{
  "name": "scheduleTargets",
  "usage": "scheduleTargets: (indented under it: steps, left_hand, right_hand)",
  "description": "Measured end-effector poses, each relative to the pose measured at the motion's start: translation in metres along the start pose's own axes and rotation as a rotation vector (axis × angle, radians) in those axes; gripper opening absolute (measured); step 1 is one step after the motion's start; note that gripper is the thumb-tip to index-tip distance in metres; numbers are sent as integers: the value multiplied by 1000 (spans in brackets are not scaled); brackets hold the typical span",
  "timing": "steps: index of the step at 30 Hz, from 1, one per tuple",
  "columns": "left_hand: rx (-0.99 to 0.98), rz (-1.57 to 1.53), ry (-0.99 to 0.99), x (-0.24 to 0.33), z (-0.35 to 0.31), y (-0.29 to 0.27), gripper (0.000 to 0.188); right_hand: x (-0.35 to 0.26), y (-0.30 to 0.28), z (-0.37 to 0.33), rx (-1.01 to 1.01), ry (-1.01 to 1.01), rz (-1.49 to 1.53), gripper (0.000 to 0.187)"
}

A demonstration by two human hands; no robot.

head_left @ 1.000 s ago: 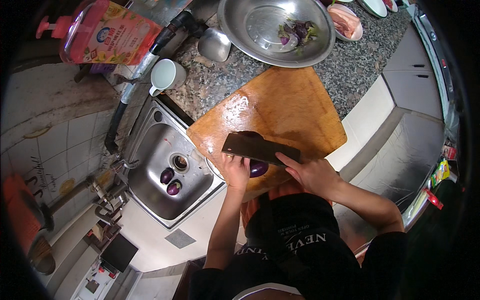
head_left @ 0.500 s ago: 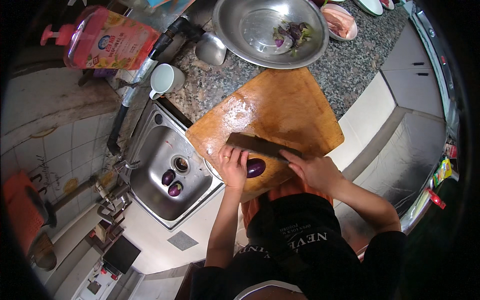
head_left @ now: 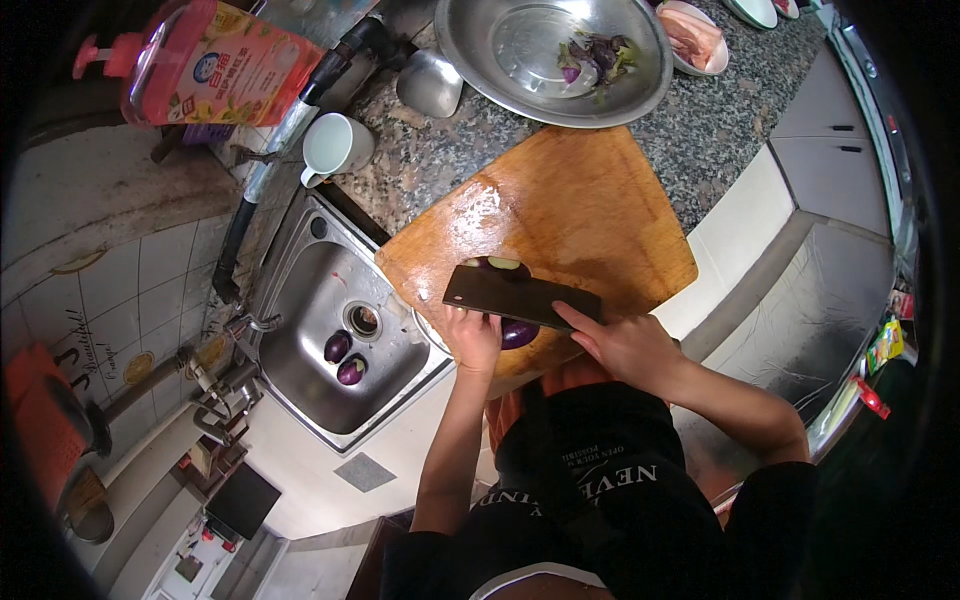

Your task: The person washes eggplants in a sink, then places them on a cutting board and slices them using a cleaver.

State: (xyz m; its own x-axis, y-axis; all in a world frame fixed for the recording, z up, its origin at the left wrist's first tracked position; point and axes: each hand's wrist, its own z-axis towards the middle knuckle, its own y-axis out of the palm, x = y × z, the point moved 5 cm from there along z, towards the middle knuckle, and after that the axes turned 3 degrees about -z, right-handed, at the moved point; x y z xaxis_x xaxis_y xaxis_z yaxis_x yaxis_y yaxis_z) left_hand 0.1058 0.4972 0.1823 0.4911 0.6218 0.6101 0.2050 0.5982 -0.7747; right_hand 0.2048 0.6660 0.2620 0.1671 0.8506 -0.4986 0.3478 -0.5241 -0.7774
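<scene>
A dark, broad-bladed cleaver [head_left: 520, 297] lies slantwise above the wooden cutting board [head_left: 590, 200]. My right hand [head_left: 640, 352] is closed round its handle, with the index finger stretched along the blade. Under the blade's near edge is a shiny purple eggplant [head_left: 519, 333]. My left hand [head_left: 474, 340] presses against its left side, and the blade covers the fingertips. Just past the blade's far edge lies a purple eggplant piece [head_left: 503, 264] with a pale cut face; the blade hides part of it.
Two small eggplants [head_left: 351, 370] lie in the steel sink [head_left: 300, 385] at left. Beyond the board are a metal basin [head_left: 510, 60] holding eggplant trimmings, a bowl of meat [head_left: 690, 40], a white mug [head_left: 336, 146] and a metal scoop-like utensil [head_left: 430, 84]. A pink pump bottle [head_left: 225, 70] is far left.
The cleaver's blade has turned so more of its flat side shows and covers my left fingertips. An eggplant piece with a pale cut face now shows beyond it. The view has shifted slightly.
</scene>
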Motion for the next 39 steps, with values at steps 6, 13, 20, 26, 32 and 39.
scheduleTargets:
  steps: [6,13,20,26,32,39]
  left_hand:
    - [-21,-54,-50,0,1,2,27]
    - [77,-72,42,11,8,-5,27]
    - [69,-80,27,-1,-1,0,33]
    - [82,-58,34,-2,-1,0,33]
    - [64,-42,30,1,-1,-1,30]
    - [83,-83,34,10,5,-3,21]
  right_hand:
    - [-8,6,31,26,36,-3,41]
    - [7,-8,11,-29,128,3,39]
    - [-2,-9,-14,-122,95,-54,41]
    - [-8,-10,-8,-6,38,-50,42]
    - [-9,6,14,-117,85,-2,41]
    - [-3,6,40,124,65,111,38]
